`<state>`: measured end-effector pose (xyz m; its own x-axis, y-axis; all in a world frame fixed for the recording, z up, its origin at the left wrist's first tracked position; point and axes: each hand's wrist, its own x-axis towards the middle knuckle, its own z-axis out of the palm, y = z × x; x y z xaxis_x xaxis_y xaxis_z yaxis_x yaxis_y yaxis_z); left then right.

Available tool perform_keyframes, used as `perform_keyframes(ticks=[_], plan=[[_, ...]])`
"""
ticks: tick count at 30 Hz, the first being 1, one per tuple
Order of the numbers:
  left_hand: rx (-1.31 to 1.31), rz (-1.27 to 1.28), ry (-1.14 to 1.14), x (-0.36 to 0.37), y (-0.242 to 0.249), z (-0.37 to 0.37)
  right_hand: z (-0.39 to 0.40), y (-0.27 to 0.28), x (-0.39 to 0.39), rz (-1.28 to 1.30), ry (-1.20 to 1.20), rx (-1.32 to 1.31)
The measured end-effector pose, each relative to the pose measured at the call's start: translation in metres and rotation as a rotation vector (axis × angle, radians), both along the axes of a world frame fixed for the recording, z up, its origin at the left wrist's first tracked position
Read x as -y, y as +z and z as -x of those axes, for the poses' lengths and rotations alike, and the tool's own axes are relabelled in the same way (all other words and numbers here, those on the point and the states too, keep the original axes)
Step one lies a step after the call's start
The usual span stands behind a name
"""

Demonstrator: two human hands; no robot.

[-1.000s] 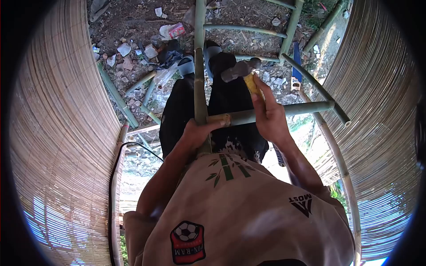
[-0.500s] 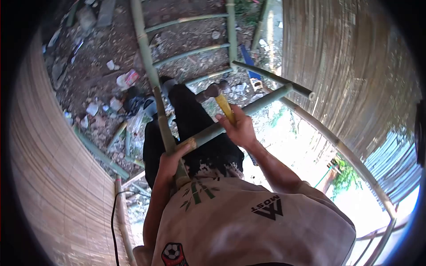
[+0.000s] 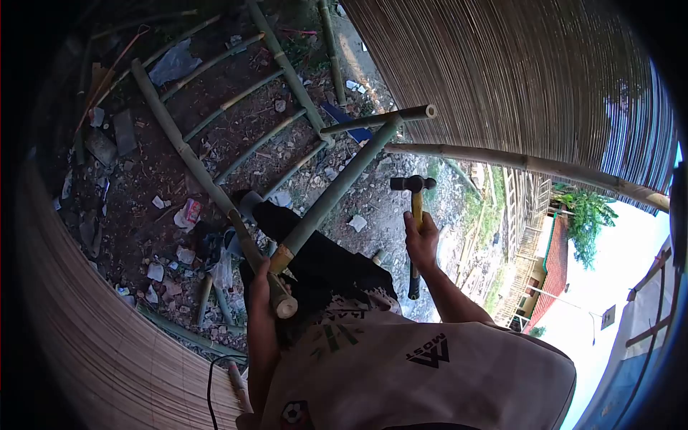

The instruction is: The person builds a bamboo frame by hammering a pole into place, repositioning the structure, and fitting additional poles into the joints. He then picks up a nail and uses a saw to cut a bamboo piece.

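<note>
My right hand (image 3: pixel 423 242) is closed around the handle of a hammer (image 3: pixel 414 184), its dark metal head up and its yellow and black handle pointing down. The hammer is apart from the bamboo, to the right of a thick green crosspiece (image 3: pixel 333 193). My left hand (image 3: pixel 259 290) grips the near end of a long bamboo side pole (image 3: pixel 190 158), beside the joint where the crosspiece meets it. Part of that hand's fingers is hidden by the pole. The poles form a ladder-like frame with several thinner rungs (image 3: pixel 244 93), reaching away from my lap.
A blue-bladed saw (image 3: pixel 347 122) lies under the frame's far corner. Rubble and litter, including a pink and white wrapper (image 3: pixel 188 213), cover the ground. Woven bamboo screens stand at left (image 3: pixel 107 322) and right (image 3: pixel 494 79). A long bamboo pole (image 3: pixel 530 163) runs along the right screen.
My right hand has moved right with the hammer, from over the crosspiece to beside it. The frame has swung and its near pole end now shows at my left hand. The camera view has turned.
</note>
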<state>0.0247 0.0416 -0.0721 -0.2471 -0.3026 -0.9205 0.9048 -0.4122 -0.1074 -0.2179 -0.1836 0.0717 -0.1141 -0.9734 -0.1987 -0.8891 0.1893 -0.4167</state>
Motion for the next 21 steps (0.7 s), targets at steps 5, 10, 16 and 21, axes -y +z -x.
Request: perform_keyframes(ticks=[5,10,16,21], plan=[[-0.016,0.078,0.173,-0.002,-0.007,0.001,0.043,0.007,-0.025,0.101,-0.045,0.046],[-0.004,0.052,0.335,-0.011,0.008,0.004,0.055,0.01,0.01,0.157,-0.042,-0.06],[0.88,-0.2,0.072,-0.012,0.069,0.025,0.022,0.02,0.138,0.293,0.049,0.016],[1.469,-0.389,-0.282,0.02,0.091,0.028,0.003,-0.008,0.275,0.533,0.429,0.027]])
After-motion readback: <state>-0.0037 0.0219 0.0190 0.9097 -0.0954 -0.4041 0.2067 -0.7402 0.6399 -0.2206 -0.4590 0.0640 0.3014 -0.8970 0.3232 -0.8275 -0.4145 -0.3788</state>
